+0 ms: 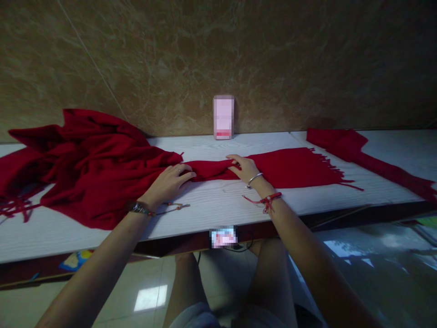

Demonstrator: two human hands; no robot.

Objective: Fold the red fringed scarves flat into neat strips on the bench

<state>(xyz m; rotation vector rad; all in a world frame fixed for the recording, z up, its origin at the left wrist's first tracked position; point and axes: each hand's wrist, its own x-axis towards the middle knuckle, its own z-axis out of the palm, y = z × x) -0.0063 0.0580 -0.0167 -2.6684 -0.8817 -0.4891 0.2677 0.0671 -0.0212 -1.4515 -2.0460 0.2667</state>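
A long red scarf (287, 168) with a fringed right end lies across the white tabletop, its strip narrowed and folded between my hands. My left hand (172, 180) is closed on the strip where it meets the bunched cloth, fingers pressed together; the fingertips are partly hidden in the fabric. My right hand (245, 169) pinches the scarf's upper fold with thumb and fingers. To the left, a large heap of red cloth (99, 168) lies crumpled, with tassels at its far left. Whether heap and strip are one piece I cannot tell.
Another red fringed strip (355, 148) lies at the right of the white table (205, 205). A phone (223, 117) leans upright against the brown marbled wall (218, 54). Below the front edge, a second blurred screen (223, 237) shows above my legs. A glossy surface (368, 255) is at lower right.
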